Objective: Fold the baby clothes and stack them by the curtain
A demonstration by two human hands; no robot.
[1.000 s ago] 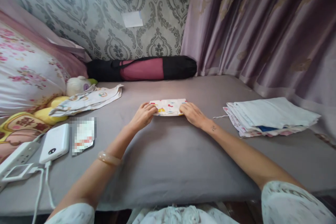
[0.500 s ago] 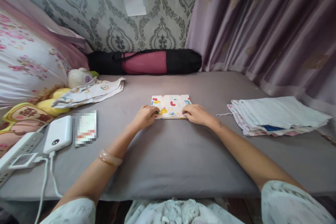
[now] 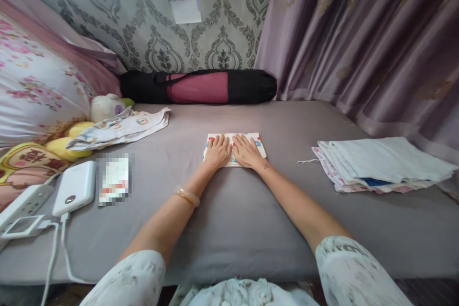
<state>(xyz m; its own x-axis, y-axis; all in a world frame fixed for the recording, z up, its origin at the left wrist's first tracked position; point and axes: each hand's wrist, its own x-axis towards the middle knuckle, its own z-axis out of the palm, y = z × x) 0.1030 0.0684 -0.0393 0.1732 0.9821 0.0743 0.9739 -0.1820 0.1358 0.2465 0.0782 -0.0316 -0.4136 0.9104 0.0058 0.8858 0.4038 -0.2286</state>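
A small folded white cloth with a colourful print [image 3: 263, 148] lies flat on the grey sheet in the middle. My left hand [image 3: 217, 151] rests palm down on its left half, fingers stretched out. Beside it, my right hand [image 3: 246, 151] lies flat on the right half, fingers spread a little. The two hands nearly touch, and they hide most of the print. Neither hand grips anything.
Folded white cloths [image 3: 387, 162] are stacked at the right. At the left are a patterned cloth [image 3: 122, 129], soft toys [image 3: 32, 160], a white power bank [image 3: 75, 187], a power strip [image 3: 27, 205] and cables. A black and red rolled bag [image 3: 197, 87] lies along the wall.
Both hands have let go of the cloth's side edges and moved inward. They now lie flat on top of it, close together. The view has shifted slightly.
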